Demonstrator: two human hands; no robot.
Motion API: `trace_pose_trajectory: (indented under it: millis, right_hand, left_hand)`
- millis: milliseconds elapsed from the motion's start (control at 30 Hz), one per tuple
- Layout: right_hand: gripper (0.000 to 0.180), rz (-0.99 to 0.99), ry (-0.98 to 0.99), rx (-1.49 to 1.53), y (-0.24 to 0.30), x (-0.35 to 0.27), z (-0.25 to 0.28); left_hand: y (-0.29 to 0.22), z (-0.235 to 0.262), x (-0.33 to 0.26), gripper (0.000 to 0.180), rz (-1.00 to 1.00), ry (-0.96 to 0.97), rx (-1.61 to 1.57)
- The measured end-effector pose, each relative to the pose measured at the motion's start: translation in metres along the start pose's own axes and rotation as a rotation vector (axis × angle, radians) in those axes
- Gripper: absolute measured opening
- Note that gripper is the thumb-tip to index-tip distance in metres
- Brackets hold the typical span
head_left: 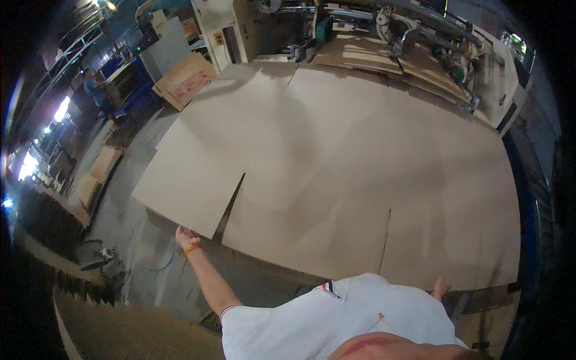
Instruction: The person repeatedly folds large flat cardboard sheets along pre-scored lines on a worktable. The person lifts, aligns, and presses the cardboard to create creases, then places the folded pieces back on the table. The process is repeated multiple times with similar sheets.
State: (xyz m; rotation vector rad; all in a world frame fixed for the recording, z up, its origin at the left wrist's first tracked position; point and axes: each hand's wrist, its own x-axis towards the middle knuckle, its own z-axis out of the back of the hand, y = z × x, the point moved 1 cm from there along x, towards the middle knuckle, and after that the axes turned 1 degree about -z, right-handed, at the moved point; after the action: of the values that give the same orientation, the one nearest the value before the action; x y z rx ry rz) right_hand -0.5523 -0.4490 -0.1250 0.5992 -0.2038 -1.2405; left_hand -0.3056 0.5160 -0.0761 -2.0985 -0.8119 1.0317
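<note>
A large, flat tan cardboard sheet spreads out before me, with slits cut in from its near and far edges. The slit at the left gapes into a narrow dark wedge. My left hand, with an orange band at the wrist, is closed on the near left edge of the sheet, close to that slit; some fingers are hidden under the board. At the near right edge, my right hand grips the sheet's rim, partly covered by my body and the board.
Beyond the sheet stands a large machine with rollers and brown board in it. A brown printed cardboard piece leans at the far left. Farther back is another person. Stacked boards lie on the floor at left.
</note>
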Motion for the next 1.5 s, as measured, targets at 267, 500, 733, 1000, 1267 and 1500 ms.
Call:
trace_pose_trajectory:
  millis: [267, 500, 733, 1000, 1267, 1500]
  right_hand:
    - [0.052, -0.005, -0.251, 0.679, -0.005, -0.005, -0.017]
    - [0.047, -0.073, -0.397, 1.150, 0.044, -0.025, 0.036]
    - [0.044, -0.038, -0.432, 0.759, 0.006, 0.042, 0.018]
    - [0.060, 0.378, 0.890, 0.964, 0.319, -0.053, 0.047]
    - [0.074, 0.416, 0.944, 0.770, 0.510, -0.031, 0.014]
    - [0.062, 0.350, 1.075, 1.110, 0.522, -0.041, -0.044]
  left_hand:
    - [-0.038, -0.070, -0.014, 0.026, -0.034, 0.316, 0.140]
    - [-0.084, -0.104, -0.122, 0.030, -0.184, 0.408, 0.217]
    - [-0.051, -0.088, -0.271, 0.027, -0.562, 0.686, 0.589]
    - [0.030, -0.084, -0.422, 0.049, -1.010, 1.077, 1.049]
    - [0.087, -0.053, -0.432, 0.056, -1.184, 1.104, 1.273]
    - [0.093, -0.057, -0.416, 0.045, -1.219, 1.030, 1.055]
